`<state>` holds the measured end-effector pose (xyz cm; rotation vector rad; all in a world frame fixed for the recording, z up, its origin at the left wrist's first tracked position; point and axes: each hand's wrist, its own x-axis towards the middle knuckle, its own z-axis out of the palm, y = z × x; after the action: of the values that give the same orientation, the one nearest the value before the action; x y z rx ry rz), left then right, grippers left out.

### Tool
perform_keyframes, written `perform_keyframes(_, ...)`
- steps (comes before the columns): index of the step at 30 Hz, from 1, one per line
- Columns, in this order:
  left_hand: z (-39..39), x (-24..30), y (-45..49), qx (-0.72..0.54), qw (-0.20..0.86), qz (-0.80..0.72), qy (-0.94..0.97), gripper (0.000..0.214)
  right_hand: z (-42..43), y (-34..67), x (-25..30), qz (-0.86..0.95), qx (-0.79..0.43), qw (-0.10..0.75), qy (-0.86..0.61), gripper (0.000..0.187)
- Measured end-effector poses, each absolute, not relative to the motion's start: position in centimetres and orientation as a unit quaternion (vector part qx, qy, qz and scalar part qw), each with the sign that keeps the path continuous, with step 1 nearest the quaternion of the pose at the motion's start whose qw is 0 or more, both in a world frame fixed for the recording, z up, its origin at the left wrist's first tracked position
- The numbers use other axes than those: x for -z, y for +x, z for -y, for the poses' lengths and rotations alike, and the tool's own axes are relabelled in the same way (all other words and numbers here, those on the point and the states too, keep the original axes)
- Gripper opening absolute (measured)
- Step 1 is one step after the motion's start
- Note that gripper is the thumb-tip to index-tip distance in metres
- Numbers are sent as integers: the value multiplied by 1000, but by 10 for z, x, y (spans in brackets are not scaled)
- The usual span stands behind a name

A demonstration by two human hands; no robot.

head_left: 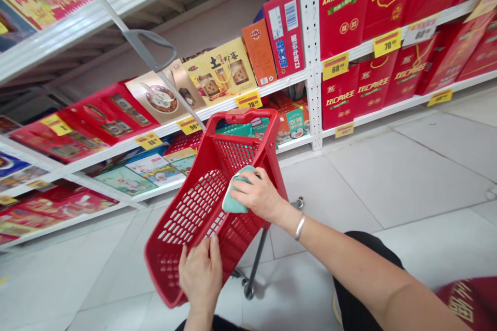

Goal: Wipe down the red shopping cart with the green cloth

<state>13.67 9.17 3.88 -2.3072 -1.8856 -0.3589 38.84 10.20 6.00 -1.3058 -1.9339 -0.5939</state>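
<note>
A red plastic shopping basket on wheels (182, 186), with slotted walls, stands tilted in my view on the floor in front of me. My left hand (201, 271) grips its near side rim, fingers curled over the edge and thumb side up. Further along the same side, my right hand (264, 197) is closed on a folded light green cloth (236, 200). It presses the cloth against the basket's rim and upper wall. A silver bracelet (300, 227) is on my right wrist. The basket's inside shows no goods.
White store shelves (313, 88) with boxed goods and yellow price tags run behind the basket. A grey pole with a loop grip (149, 36) slants up by the basket's far end. Pale floor tiles (361, 176) surround it. A dark red item with gold lettering (471, 300) is at lower right.
</note>
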Motion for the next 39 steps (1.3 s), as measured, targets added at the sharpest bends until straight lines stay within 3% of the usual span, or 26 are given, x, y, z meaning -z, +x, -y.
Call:
perform_keyframes(8, -107, -29, 82, 205, 157, 585, -769, 49, -103, 422, -74, 668, 283, 386, -570, 15)
perform_keyframes(20, -132, -43, -17, 271, 72, 542, -793, 34, -74, 486, -108, 531, 310, 505, -606, 33)
perform_keyframes(24, -114, -57, 11, 334, 14, 599, -728, 38, -64, 484, -114, 542, 285, 540, -578, 35)
perform_keyframes(28, -88, -71, 90, 384, -27, 539, -749, 43, -55, 463, -124, 643, 248, 517, -507, 36)
perform_keyframes(33, -76, -81, 160, 398, 4, 509, -763, 43, -58, 440, -124, 716, 183, 520, -428, 38)
perform_keyframes(39, -82, -85, 150, 441, 35, 491, -750, 46, -71, 430, -113, 719, 136, 533, -425, 40)
